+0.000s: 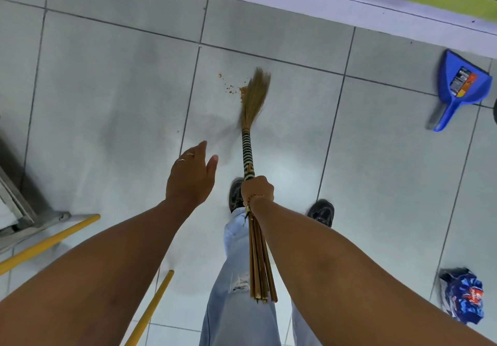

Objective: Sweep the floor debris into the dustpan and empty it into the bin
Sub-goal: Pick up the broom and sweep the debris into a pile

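Right arm: stretched forward and down, my right hand (256, 189) fisted around the broom (251, 141) at the bottom of its striped wrap, the loose stick ends trailing back under my wrist.
Left arm: reaching out beside it, my left hand (192, 173) hovering over the floor, palm down.
Floor: pale grey tiles (121, 82) with dark grout lines; a white and green edge runs along the top.
Debris: brown crumbs (234, 87) scattered just left of the broom's bristle tip, touching it.
Dustpan: blue dustpan (460, 84) lying on the tiles, well apart to the right.
Other things: two yellow poles (51, 240) at lower left, a blue wrapper (464, 296) at lower right.
Hands: right closed tight on the broom; left open, fingers loosely spread, holding nothing.
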Action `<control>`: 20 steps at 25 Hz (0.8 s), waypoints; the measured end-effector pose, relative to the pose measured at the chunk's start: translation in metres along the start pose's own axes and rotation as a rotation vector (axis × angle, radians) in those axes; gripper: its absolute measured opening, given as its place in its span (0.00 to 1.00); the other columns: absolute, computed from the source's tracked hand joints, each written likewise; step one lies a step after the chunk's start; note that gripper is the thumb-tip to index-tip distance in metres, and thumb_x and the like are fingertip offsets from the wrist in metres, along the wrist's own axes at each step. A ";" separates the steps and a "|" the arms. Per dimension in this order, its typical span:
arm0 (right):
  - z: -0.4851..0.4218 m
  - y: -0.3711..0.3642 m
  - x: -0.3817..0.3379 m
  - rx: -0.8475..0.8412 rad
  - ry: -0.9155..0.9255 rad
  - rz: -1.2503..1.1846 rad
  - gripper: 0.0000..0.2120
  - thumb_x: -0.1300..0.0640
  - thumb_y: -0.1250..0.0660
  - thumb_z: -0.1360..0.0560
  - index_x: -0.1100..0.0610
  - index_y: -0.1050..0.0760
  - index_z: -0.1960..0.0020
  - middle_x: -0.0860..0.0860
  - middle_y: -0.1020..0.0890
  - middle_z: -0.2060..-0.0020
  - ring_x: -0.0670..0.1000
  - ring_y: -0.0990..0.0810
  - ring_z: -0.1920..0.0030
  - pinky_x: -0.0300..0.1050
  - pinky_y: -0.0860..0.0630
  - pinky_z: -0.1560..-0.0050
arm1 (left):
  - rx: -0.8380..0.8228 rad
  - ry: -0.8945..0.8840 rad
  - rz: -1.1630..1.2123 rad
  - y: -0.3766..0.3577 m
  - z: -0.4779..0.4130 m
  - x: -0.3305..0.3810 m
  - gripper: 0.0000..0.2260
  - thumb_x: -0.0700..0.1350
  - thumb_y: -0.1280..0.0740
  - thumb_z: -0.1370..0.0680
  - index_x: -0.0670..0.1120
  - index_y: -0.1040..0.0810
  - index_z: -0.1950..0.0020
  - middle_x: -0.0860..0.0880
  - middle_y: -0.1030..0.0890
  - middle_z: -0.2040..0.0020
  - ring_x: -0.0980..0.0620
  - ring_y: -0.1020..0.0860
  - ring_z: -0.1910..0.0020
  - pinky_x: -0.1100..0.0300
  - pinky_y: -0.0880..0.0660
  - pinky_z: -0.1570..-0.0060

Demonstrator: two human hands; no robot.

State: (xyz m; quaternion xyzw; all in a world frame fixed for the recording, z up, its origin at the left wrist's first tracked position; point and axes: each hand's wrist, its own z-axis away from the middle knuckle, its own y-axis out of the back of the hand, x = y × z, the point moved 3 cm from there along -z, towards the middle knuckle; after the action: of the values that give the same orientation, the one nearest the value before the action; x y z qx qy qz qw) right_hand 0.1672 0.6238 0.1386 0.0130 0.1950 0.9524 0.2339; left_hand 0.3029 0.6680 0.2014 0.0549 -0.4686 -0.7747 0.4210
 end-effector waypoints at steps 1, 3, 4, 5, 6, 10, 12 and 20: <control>-0.002 -0.002 -0.005 0.001 0.003 -0.002 0.17 0.56 0.42 0.21 0.64 0.29 0.37 0.60 0.20 0.41 0.59 0.21 0.41 0.49 0.24 0.42 | 0.003 -0.001 0.000 0.001 -0.002 -0.002 0.22 0.49 0.45 0.19 0.40 0.38 0.28 0.38 0.29 0.31 0.41 0.31 0.31 0.49 0.35 0.32; -0.008 -0.006 -0.015 0.002 0.010 -0.006 0.16 0.56 0.41 0.22 0.63 0.28 0.38 0.60 0.20 0.43 0.60 0.19 0.44 0.49 0.23 0.43 | 0.006 -0.005 -0.001 0.002 -0.005 -0.006 0.22 0.50 0.45 0.19 0.41 0.38 0.28 0.39 0.29 0.31 0.42 0.31 0.31 0.49 0.35 0.32; -0.009 -0.006 -0.020 0.004 0.016 -0.007 0.16 0.56 0.41 0.22 0.63 0.27 0.38 0.60 0.19 0.43 0.59 0.19 0.45 0.49 0.22 0.44 | 0.006 -0.003 0.002 0.003 -0.007 -0.007 0.22 0.50 0.46 0.19 0.41 0.38 0.28 0.39 0.29 0.31 0.42 0.31 0.31 0.49 0.35 0.32; -0.010 -0.007 -0.024 0.008 0.022 -0.009 0.16 0.56 0.41 0.22 0.63 0.27 0.39 0.60 0.19 0.44 0.59 0.18 0.46 0.48 0.22 0.46 | 0.006 0.001 0.003 0.003 -0.008 -0.008 0.22 0.50 0.46 0.19 0.41 0.38 0.28 0.39 0.29 0.30 0.42 0.32 0.31 0.50 0.35 0.32; -0.011 -0.008 -0.028 0.012 0.026 -0.012 0.16 0.56 0.41 0.22 0.63 0.27 0.39 0.60 0.19 0.44 0.59 0.18 0.46 0.48 0.22 0.47 | 0.009 -0.002 0.000 0.003 -0.010 -0.007 0.22 0.50 0.46 0.19 0.41 0.38 0.28 0.40 0.29 0.30 0.42 0.32 0.31 0.50 0.35 0.31; -0.012 -0.002 -0.030 0.028 0.065 0.027 0.15 0.56 0.41 0.22 0.62 0.26 0.39 0.59 0.20 0.43 0.59 0.20 0.43 0.47 0.24 0.47 | 0.017 -0.029 -0.013 0.001 -0.010 0.000 0.22 0.50 0.46 0.19 0.41 0.37 0.28 0.40 0.29 0.31 0.43 0.31 0.31 0.51 0.35 0.31; -0.009 0.006 -0.024 0.043 0.113 0.059 0.15 0.56 0.43 0.21 0.62 0.26 0.39 0.58 0.20 0.43 0.58 0.21 0.44 0.45 0.26 0.51 | 0.014 -0.028 -0.015 -0.002 -0.010 0.007 0.22 0.50 0.46 0.19 0.41 0.37 0.28 0.40 0.28 0.31 0.42 0.31 0.31 0.50 0.35 0.31; 0.008 0.062 0.059 0.130 0.259 0.086 0.14 0.55 0.48 0.22 0.54 0.28 0.42 0.58 0.17 0.54 0.57 0.26 0.60 0.45 0.29 0.60 | 0.031 -0.070 0.023 -0.027 -0.005 0.071 0.21 0.49 0.44 0.19 0.40 0.37 0.29 0.38 0.29 0.31 0.42 0.33 0.30 0.48 0.35 0.31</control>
State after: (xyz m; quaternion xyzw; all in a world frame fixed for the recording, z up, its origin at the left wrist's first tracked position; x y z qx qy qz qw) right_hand 0.0882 0.6022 0.1653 -0.0867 0.2840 0.9406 0.1646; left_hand 0.2438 0.6197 0.1999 0.0288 -0.4958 -0.7637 0.4124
